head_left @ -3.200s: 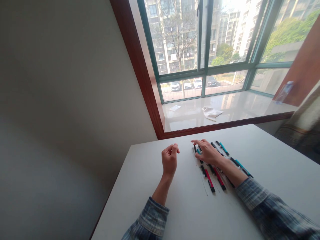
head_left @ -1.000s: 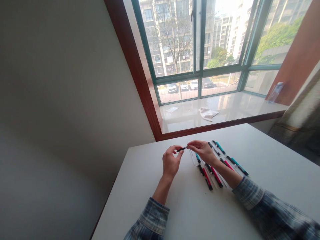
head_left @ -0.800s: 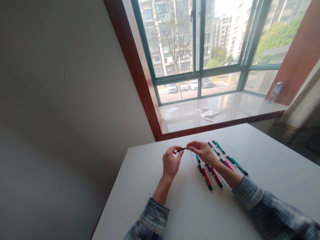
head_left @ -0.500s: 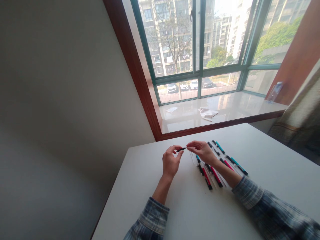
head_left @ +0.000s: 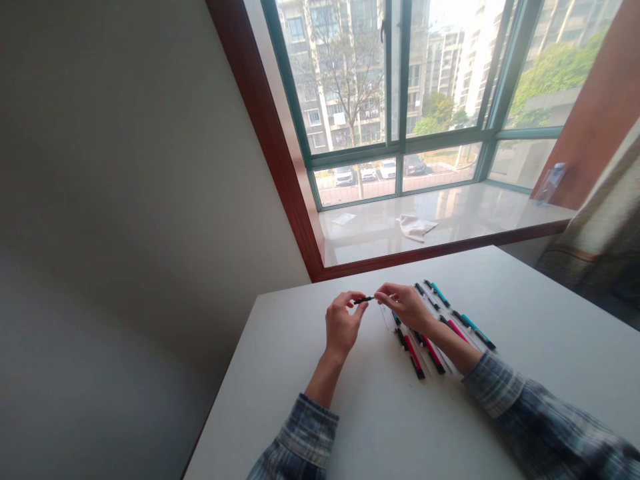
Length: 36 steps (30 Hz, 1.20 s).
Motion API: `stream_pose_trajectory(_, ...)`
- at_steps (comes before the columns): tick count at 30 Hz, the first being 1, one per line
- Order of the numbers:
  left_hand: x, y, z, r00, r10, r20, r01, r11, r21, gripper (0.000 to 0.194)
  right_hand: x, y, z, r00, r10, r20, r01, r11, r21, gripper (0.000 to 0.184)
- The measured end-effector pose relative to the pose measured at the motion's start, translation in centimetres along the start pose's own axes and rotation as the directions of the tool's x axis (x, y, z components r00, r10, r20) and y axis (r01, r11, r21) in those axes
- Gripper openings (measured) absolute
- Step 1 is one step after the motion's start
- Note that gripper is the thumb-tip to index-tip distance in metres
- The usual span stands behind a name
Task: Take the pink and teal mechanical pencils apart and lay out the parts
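Observation:
My left hand [head_left: 343, 327] pinches a short black pen part [head_left: 363, 301] between thumb and fingers, above the table's far side. Its thin, light-coloured end points right, toward my right hand [head_left: 407, 308]. The fingertips of my right hand are pressed together at that end; what lies between them is too small to make out. Under and beside my right forearm lie several pen pieces in rows: a red and black barrel [head_left: 414, 358], a teal and black one [head_left: 478, 332], and thin clear or white sticks. My right hand and forearm cover some of them.
The white table [head_left: 370, 420] reaches to a window sill [head_left: 370, 243] with a dark red wooden edge. On the sill lie a crumpled cloth [head_left: 417, 227] and a flat white paper [head_left: 344, 219]; a clear bottle [head_left: 550, 185] stands at right. A curtain [head_left: 585, 233] hangs beside it.
My right hand has shifted very slightly right, with its fingertips still at the pen part's end. The left hand and the pieces on the table look almost unchanged.

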State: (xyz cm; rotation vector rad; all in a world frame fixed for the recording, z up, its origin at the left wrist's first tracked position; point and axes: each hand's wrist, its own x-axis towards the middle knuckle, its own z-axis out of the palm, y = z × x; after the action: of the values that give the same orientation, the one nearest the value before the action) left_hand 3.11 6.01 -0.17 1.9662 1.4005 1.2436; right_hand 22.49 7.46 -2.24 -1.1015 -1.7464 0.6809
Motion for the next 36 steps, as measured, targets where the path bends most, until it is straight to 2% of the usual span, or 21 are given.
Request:
stream_pose_trajectory(4, 0.0, -0.1, 0.1, 1.000, 0.004, -0.001, -0.004, 1.000, 0.008, 0.009, -0.1, -0.1, 0.0, 1.000, -0.008, 0.002, 0.008, 0.999, -0.041, 0.040)
stream_pose_trajectory(8, 0.0, 0.0, 0.0, 1.000, 0.007, -0.003, -0.007, 1.000, 0.005, 0.009, -0.2, -0.4, -0.1, 0.999, -0.033, -0.013, 0.033, 0.999, 0.010, 0.026)
stream_pose_trajectory(12, 0.1, 0.0, 0.0, 1.000, 0.006, -0.001, -0.006, 1.000, 0.003, 0.008, -0.1, -0.5, -0.1, 0.996, -0.089, 0.010, 0.089, 0.996, 0.021, 0.022)
stream_pose_trajectory(17, 0.0, 0.0, 0.1, 1.000, 0.006, 0.024, -0.005, 0.999, -0.035, 0.007, -0.1, -0.3, -0.3, 0.998, -0.047, 0.043, 0.049, 0.998, -0.048, 0.036)
stream_pose_trajectory(24, 0.2, 0.0, 0.0, 1.000, -0.015, 0.024, 0.016, 0.997, -0.072, 0.008, -0.2, -1.0, -0.3, 0.996, -0.080, 0.025, 0.080, 0.997, 0.013, 0.027)
stream_pose_trajectory(31, 0.2, -0.1, 0.1, 1.000, 0.008, 0.030, -0.006, 0.997, -0.074, 0.006, -0.1, -0.6, -0.4, 0.997, -0.046, 0.058, 0.050, 0.997, -0.066, 0.039)
stream_pose_trajectory(36, 0.2, 0.1, 0.1, 0.999, 0.037, 0.037, -0.034, 0.997, -0.067, 0.005, -0.2, -0.1, -0.3, 0.997, -0.028, 0.076, 0.031, 0.999, -0.042, 0.040)
